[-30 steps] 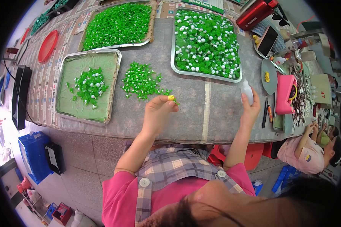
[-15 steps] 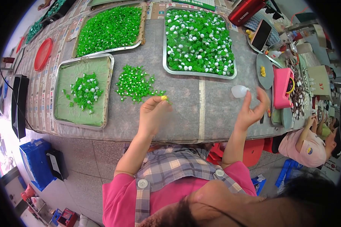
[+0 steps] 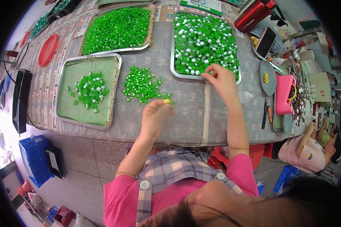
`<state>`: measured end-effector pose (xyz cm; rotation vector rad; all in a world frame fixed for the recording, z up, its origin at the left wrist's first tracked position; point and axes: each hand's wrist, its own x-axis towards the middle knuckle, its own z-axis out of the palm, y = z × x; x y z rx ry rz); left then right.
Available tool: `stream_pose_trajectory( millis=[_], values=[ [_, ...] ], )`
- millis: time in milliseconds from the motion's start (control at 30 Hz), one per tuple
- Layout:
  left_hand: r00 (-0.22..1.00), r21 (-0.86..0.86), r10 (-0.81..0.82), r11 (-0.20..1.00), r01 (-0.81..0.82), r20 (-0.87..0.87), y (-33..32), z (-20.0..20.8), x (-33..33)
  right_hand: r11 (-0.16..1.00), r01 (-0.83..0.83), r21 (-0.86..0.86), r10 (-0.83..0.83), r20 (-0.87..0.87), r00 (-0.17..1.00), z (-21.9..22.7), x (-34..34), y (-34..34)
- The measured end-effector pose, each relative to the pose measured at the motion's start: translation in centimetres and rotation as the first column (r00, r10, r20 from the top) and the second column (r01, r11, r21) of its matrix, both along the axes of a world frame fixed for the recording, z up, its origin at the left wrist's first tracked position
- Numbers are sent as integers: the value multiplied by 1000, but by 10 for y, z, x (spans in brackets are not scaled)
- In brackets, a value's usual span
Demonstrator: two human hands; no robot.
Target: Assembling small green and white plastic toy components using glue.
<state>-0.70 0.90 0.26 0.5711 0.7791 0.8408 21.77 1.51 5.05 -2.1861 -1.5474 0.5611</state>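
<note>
My left hand (image 3: 155, 119) is above the table's near side, thumb and fingers pinched on a small green plastic piece (image 3: 172, 102). A yellow wrap covers one of its fingertips. My right hand (image 3: 221, 79) reaches over the front rim of the right metal tray (image 3: 172, 62), its fingertips closed together at the tray's contents. What they hold, if anything, is too small to make out. That tray is full of green pieces with white balls (image 3: 204, 45). A loose pile of small green and white pieces (image 3: 142, 84) lies on the table just beyond my left hand.
At the left, a green-lined tray (image 3: 68, 109) holds a small heap of green-and-white pieces. Behind it stands a tray full of green pieces (image 3: 117, 28). A white squeeze bottle (image 3: 245, 97) lies beside my right forearm. Further right are a grey dish (image 3: 268, 77) and a pink container (image 3: 285, 94).
My right hand has left the white bottle and moved left and away from me to the right tray, its fingers closing. My left hand keeps its pinch, nearly still. The view has shifted slightly.
</note>
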Motion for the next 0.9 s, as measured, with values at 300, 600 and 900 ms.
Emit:
stream_pose_trajectory(
  millis=[300,600,900],
  values=[
    [995,37,-98,995,98,13,-3,-3,9,991,130,43,-2,-946,324,-26,-52,-68],
    [987,65,-133,988,140,-93,-8,4,14,965,252,77,27,-980,197,-32,-64,-79],
    [987,139,-128,980,141,-98,-11,-1,12,944,220,245,97,-846,524,-24,-77,-79]
  ],
)
